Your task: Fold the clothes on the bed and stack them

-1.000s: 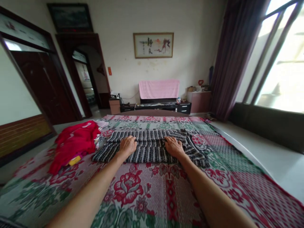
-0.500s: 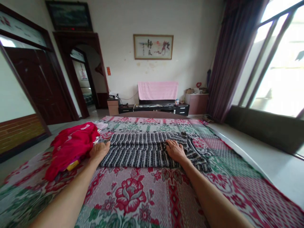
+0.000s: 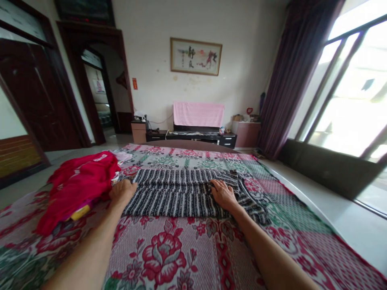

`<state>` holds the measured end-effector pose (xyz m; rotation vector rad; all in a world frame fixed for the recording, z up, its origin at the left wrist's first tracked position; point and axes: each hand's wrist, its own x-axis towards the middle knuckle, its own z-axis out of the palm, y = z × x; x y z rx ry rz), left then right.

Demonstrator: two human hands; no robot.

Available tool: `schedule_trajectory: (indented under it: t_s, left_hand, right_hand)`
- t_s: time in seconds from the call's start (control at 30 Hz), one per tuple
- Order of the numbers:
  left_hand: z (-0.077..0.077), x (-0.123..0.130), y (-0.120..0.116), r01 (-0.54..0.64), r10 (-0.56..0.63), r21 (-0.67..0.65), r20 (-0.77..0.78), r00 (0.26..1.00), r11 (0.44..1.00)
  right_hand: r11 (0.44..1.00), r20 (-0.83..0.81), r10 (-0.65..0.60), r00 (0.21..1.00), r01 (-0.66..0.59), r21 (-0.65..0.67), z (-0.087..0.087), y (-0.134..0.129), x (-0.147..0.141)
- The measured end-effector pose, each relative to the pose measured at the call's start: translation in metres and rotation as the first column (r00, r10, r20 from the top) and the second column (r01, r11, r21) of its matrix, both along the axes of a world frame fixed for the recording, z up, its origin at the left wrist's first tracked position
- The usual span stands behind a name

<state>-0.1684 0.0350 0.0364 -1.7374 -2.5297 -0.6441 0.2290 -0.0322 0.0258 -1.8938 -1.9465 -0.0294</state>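
A black-and-white striped knit sweater lies folded into a long flat strip across the flowered blanket. My left hand is closed on the sweater's left end, thumb side toward the cloth. Toward the other end, my right hand has its bent fingers gripping the knit, where the fabric bunches slightly at the fingertips. Past this hand, part of the sweater spreads out loosely to the right. A crease runs lengthwise along the middle of the strip.
Left of my left hand lies a heap of red clothing, with a bit of yellow under it. Beyond the blanket stand a low black cabinet and a screen under a pink cloth. A dark curtain hangs beside the window.
The view has turned slightly to the right and tilted. My left hand and the sweater's left end sit a little farther left in view; both hands keep their places on the sweater.
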Motion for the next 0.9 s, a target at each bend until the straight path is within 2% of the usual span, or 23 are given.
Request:
schedule_trajectory:
  t_s: [0.1, 0.2, 0.33, 0.43, 0.53, 0.63, 0.7, 0.77, 0.83, 0.9]
  left_hand:
    - [0.002, 0.004, -0.005, 0.006, -0.009, -0.050, -0.056, 0.998, 0.999]
    - [0.005, 0.006, -0.007, 0.004, -0.007, -0.061, -0.053, 0.999, 0.998]
    - [0.008, 0.008, -0.009, 0.012, -0.014, -0.072, -0.024, 1.000, 0.997]
    - [0.011, 0.010, -0.011, 0.026, -0.027, -0.060, -0.020, 0.999, 0.998]
    - [0.019, 0.009, -0.012, 0.035, -0.033, -0.087, 0.029, 0.999, 0.996]
    - [0.027, 0.001, -0.008, 0.055, -0.041, -0.166, 0.082, 0.996, 0.985]
    - [0.030, -0.006, -0.005, 0.073, -0.052, -0.221, 0.099, 0.994, 0.973]
    - [0.030, -0.012, -0.002, 0.087, -0.063, -0.262, 0.097, 0.993, 0.961]
    - [0.028, -0.016, 0.000, 0.080, -0.058, -0.279, 0.084, 0.995, 0.957]
    - [0.025, -0.017, 0.003, 0.073, -0.054, -0.266, 0.078, 0.995, 0.961]
  right_hand:
    - [0.994, -0.002, 0.005, 1.000, -0.004, 0.109, 0.003, 0.000, -0.002]
    - [0.953, 0.005, 0.143, 0.990, -0.139, 0.268, 0.013, 0.007, -0.022]
    - [0.843, -0.010, 0.449, 0.894, -0.420, 0.335, 0.031, 0.030, -0.087]
    - [0.772, -0.031, 0.578, 0.816, -0.534, 0.345, 0.039, 0.052, -0.146]
    - [0.745, -0.063, 0.638, 0.767, -0.595, 0.301, 0.037, 0.070, -0.191]
    - [0.768, -0.109, 0.637, 0.763, -0.614, 0.182, 0.028, 0.080, -0.215]
    - [0.779, -0.130, 0.625, 0.769, -0.624, 0.056, 0.021, 0.084, -0.222]
    - [0.765, -0.135, 0.633, 0.762, -0.643, -0.046, 0.015, 0.088, -0.225]
    - [0.743, -0.140, 0.652, 0.745, -0.665, -0.077, 0.013, 0.091, -0.227]
    - [0.734, -0.169, 0.662, 0.730, -0.677, -0.055, 0.013, 0.093, -0.227]
